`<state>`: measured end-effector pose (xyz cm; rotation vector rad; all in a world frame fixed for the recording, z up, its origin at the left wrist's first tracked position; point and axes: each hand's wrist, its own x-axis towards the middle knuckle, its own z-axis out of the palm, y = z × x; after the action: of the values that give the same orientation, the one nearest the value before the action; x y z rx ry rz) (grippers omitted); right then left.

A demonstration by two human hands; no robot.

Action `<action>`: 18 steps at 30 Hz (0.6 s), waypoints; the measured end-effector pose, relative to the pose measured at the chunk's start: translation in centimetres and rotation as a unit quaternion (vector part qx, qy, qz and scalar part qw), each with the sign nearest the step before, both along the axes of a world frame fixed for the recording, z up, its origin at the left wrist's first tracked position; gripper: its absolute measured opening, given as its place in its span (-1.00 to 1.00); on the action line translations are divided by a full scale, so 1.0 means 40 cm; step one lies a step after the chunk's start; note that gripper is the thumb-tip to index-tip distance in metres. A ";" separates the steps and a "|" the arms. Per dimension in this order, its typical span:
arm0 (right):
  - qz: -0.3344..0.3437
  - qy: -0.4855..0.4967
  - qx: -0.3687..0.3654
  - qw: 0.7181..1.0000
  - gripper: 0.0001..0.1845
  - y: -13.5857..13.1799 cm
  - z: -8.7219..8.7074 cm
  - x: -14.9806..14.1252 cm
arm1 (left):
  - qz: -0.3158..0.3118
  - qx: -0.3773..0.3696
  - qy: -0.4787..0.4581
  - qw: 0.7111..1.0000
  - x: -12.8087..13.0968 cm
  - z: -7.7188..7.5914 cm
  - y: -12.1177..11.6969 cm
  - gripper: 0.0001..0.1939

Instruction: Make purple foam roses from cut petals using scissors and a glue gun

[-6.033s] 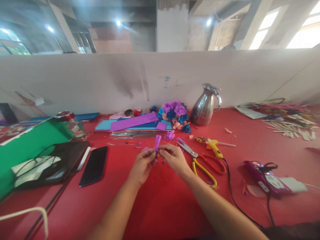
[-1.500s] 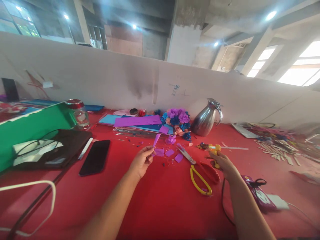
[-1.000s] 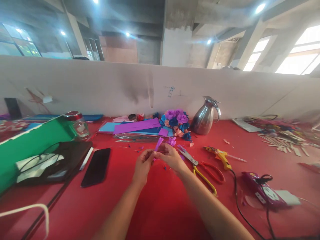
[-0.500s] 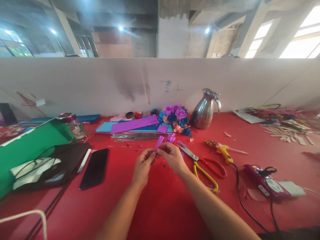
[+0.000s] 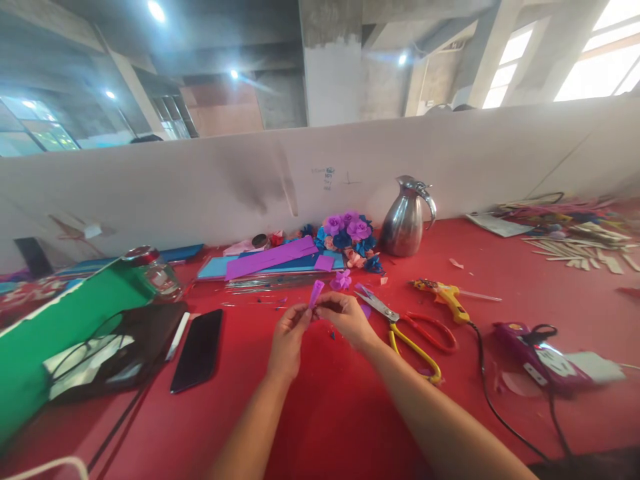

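Observation:
My left hand (image 5: 289, 335) and my right hand (image 5: 347, 319) meet over the red table (image 5: 325, 413), fingertips pinched on a small purple foam piece (image 5: 315, 293) that sticks up between them. Both hands are closed on it. Just beyond lie a small purple foam flower (image 5: 341, 281) and loose purple scraps. Scissors with yellow and red handles (image 5: 410, 331) rest right of my right hand. A yellow glue gun (image 5: 447, 294) lies further right, its black cord trailing toward me.
Purple and blue foam sheets (image 5: 270, 259), a cluster of finished flowers (image 5: 347, 233) and a steel jug (image 5: 406, 217) stand by the white partition. A black phone (image 5: 198, 349), a dark bag, a green box (image 5: 60, 320) and a jar sit left. A purple device (image 5: 537, 353) lies right.
My right hand left the glue gun on the table and came back to the purple piece, joining my left hand. Since then both hands stay pinched on it; the view tilted slightly.

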<state>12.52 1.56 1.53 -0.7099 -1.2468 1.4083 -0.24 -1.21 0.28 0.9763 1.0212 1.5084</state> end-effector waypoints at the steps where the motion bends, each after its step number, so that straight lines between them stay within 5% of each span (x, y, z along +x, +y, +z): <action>1: 0.002 -0.001 0.004 1.000 -0.87 -0.001 -0.001 0.000 | 0.008 0.003 0.003 1.000 -0.001 -0.002 0.000 -0.82; 7: 0.002 -0.007 0.082 0.997 -0.87 -0.004 -0.005 -0.008 | 0.024 0.002 0.035 0.999 -0.006 -0.005 0.000 -0.83; 18: -0.011 -0.033 0.108 0.994 -0.91 0.002 -0.023 -0.008 | 0.072 0.020 0.065 0.995 -0.007 -0.009 0.003 -0.87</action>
<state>12.18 1.63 0.62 -0.6230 -1.4131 1.2180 -0.53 -1.07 -0.10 1.0594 1.1784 1.6050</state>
